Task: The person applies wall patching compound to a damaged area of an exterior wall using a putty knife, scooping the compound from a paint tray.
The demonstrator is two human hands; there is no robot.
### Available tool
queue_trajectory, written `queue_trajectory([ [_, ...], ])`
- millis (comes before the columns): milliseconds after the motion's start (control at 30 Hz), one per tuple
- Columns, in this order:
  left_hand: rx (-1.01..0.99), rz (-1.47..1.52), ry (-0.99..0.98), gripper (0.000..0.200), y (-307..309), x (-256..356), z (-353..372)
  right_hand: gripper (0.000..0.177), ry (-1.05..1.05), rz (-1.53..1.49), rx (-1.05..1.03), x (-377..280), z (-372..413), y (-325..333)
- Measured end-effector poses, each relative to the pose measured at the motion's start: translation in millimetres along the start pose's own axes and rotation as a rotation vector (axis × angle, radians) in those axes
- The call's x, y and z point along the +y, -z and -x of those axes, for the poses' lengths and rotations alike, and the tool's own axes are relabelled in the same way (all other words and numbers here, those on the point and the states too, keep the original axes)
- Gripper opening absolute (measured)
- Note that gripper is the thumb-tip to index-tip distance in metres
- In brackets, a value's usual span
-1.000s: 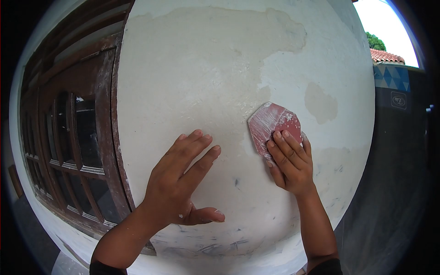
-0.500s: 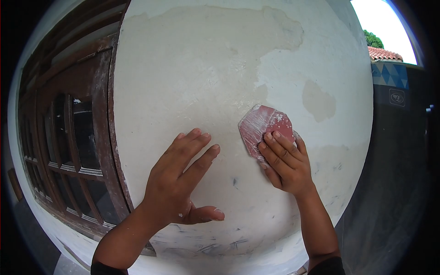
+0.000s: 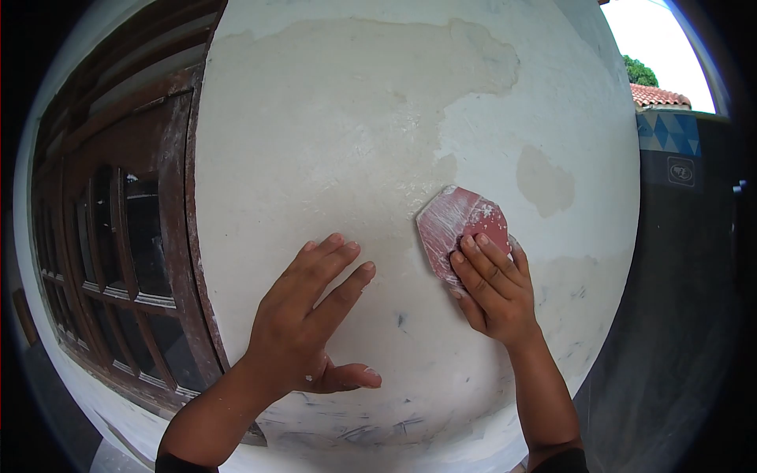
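Note:
A flat, many-sided red plate (image 3: 457, 225) smeared with white paste lies against the pale wall (image 3: 378, 158). My right hand (image 3: 495, 292) holds it by its lower right part, with the fingers over its face and the thumb at the lower edge. To the left, my left hand (image 3: 307, 315) is spread with its fingers pointing up and its thumb out to the right. Nothing is in it, and whether its palm touches the wall cannot be told. White specks dot the left fingers and thumb.
A dark brown wooden window frame (image 3: 177, 236) with glass panes borders the wall on the left. Beige patches and dark scuffs mark the wall. On the right stand a dark surface (image 3: 670, 276) with a blue patterned strip (image 3: 669, 132), and a tiled roof (image 3: 658, 96) beyond.
My right hand and the red plate have shifted slightly down and to the right. My left hand sits a little lower, still spread.

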State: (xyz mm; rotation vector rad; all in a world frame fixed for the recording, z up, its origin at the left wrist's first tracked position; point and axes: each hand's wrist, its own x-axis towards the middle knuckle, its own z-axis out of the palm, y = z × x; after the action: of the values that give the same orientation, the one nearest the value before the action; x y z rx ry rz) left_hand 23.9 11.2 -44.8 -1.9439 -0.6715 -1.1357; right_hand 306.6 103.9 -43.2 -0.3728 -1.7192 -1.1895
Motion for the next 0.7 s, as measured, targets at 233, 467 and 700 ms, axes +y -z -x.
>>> queue_trajectory([
  [233,-0.021,-0.031,-0.038,0.099,7.3,1.7,-2.6,0.048,0.015,0.003,-0.077,1.5,11.7,0.4],
  [467,-0.010,-0.043,-0.048,0.099,4.0,0.3,-5.7,0.048,0.036,0.016,-0.045,-2.5,-10.2,2.4],
  [700,-0.019,-0.042,-0.045,0.099,6.8,2.6,-2.3,0.046,0.017,0.017,-0.088,3.7,8.4,0.4],
])
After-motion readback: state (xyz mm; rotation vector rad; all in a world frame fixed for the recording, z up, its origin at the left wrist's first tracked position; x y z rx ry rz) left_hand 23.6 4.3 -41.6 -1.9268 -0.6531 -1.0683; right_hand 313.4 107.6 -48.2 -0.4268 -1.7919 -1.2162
